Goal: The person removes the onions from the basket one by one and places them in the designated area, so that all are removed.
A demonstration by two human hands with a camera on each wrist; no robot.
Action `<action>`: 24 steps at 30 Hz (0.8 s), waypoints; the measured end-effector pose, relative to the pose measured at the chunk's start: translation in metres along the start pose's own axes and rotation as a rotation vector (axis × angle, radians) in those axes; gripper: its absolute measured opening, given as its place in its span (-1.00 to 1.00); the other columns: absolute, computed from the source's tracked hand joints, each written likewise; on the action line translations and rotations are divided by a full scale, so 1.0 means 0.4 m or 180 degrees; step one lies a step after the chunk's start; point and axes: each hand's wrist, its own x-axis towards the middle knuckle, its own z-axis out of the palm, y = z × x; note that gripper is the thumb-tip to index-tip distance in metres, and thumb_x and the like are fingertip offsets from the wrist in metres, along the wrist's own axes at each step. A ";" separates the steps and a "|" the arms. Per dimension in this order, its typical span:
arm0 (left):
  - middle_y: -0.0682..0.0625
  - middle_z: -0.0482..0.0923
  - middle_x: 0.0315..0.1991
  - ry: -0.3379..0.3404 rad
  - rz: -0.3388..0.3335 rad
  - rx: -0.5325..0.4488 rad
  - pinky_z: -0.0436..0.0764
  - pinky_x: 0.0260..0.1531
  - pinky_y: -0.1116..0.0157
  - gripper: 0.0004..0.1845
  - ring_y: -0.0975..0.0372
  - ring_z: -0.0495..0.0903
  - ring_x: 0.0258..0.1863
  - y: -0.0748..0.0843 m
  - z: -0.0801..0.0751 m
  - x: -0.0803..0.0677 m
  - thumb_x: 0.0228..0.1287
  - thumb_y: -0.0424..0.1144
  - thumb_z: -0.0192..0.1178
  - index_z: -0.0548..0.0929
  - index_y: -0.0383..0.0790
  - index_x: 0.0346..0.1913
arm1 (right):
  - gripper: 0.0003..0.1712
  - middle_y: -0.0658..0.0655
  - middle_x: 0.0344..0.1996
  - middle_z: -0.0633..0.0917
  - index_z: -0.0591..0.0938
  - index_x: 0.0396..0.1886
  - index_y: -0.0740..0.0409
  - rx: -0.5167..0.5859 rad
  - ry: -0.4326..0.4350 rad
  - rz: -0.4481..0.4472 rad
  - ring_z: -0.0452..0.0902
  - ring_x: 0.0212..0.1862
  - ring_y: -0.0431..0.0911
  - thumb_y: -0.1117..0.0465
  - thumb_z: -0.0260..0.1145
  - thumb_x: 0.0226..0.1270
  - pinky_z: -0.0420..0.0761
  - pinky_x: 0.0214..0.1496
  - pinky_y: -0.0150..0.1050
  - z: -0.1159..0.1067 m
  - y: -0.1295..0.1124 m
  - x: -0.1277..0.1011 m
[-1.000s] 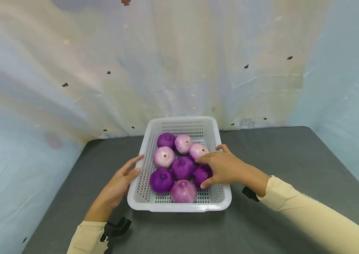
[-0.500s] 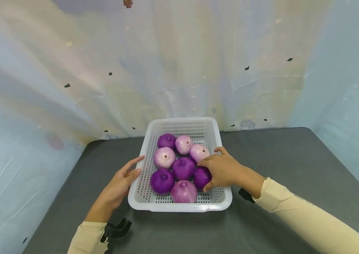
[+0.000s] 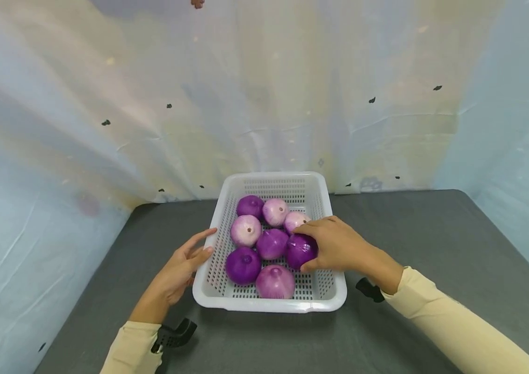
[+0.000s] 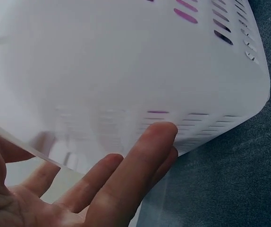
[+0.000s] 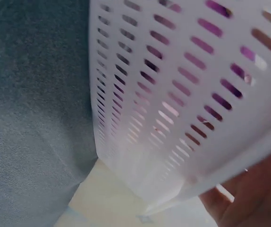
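A white perforated plastic basket holds several purple and pale pink onions, among them a pale onion at the left and a pinkish-purple onion at the front. My right hand reaches over the basket's right rim and grips a dark purple onion between thumb and fingers. At the left rim, my left hand holds the basket with thumb and index finger on its edge. In the left wrist view, the other fingers lie along the outer wall.
Beneath the basket is a dark grey tabletop. A pale patterned curtain hangs behind the table and down both sides. Black wrist straps show near the cuffs.
The right hand has closed its fingers round the dark purple onion, which has risen slightly and turned. My left hand has stayed at the basket's rim.
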 end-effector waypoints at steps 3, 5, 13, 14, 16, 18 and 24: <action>-0.25 0.28 0.47 -0.0009 -0.0034 -0.0013 0.71 -0.20 -0.04 -0.36 0.07 0.66 0.05 0.002 0.000 0.004 0.50 0.00 0.09 0.15 0.22 0.54 | -0.06 0.08 0.21 0.65 0.55 0.32 0.00 0.0195 0.0143 0.0042 0.57 0.21 0.01 -0.14 0.64 -0.13 0.55 0.23 0.05 -0.013 0.005 -0.001; -0.23 0.29 0.46 -0.0004 -0.0065 -0.0006 0.72 -0.21 -0.03 -0.37 0.07 0.66 0.04 0.001 0.000 0.005 0.49 0.01 0.10 0.15 0.25 0.53 | -0.06 0.09 0.23 0.63 0.54 0.33 -0.01 0.0335 0.0212 0.0080 0.56 0.23 0.02 -0.12 0.64 -0.11 0.59 0.18 0.06 -0.020 0.008 -0.001; -0.24 0.34 0.43 0.0012 -0.0114 0.0056 0.72 -0.26 -0.01 -0.38 0.06 0.71 -0.04 -0.002 -0.004 0.003 0.50 0.01 0.08 0.15 0.28 0.53 | -0.02 0.14 0.29 0.57 0.48 0.39 -0.02 0.0603 0.0345 0.0138 0.53 0.26 0.05 -0.10 0.64 -0.08 0.57 0.21 0.10 -0.031 0.014 -0.004; -0.24 0.34 0.43 0.0014 -0.0106 0.0059 0.72 -0.26 -0.01 -0.38 0.06 0.71 -0.04 -0.002 -0.005 0.002 0.50 0.01 0.08 0.15 0.27 0.53 | -0.02 0.14 0.29 0.58 0.48 0.39 -0.02 0.0639 0.0350 0.0146 0.55 0.23 0.04 -0.09 0.64 -0.08 0.59 0.18 0.09 -0.033 0.015 -0.004; -0.23 0.32 0.45 -0.0008 -0.0077 0.0067 0.72 -0.26 -0.02 -0.38 0.06 0.71 -0.03 0.000 -0.009 0.000 0.51 -0.01 0.07 0.13 0.25 0.53 | -0.02 0.13 0.29 0.57 0.47 0.40 -0.03 0.0713 0.0358 0.0186 0.56 0.21 0.03 -0.08 0.64 -0.08 0.61 0.15 0.06 -0.038 0.020 -0.005; -0.19 0.28 0.48 -0.0036 -0.0038 0.0084 0.72 -0.27 -0.03 -0.37 0.05 0.70 -0.02 0.002 -0.014 -0.002 0.52 -0.03 0.07 0.12 0.21 0.54 | -0.01 0.13 0.31 0.55 0.45 0.41 -0.02 0.0780 0.0378 0.0246 0.56 0.21 0.05 -0.07 0.63 -0.06 0.62 0.15 0.06 -0.048 0.029 -0.007; -0.08 0.14 0.56 -0.0037 0.0026 0.0104 0.73 -0.30 -0.04 -0.34 0.04 0.68 0.01 0.006 -0.022 -0.011 0.50 -0.09 0.11 0.12 0.13 0.55 | 0.00 0.18 0.33 0.52 0.39 0.45 0.03 0.0888 0.0588 0.0420 0.51 0.25 0.13 -0.10 0.59 0.02 0.59 0.17 0.14 -0.088 0.085 -0.023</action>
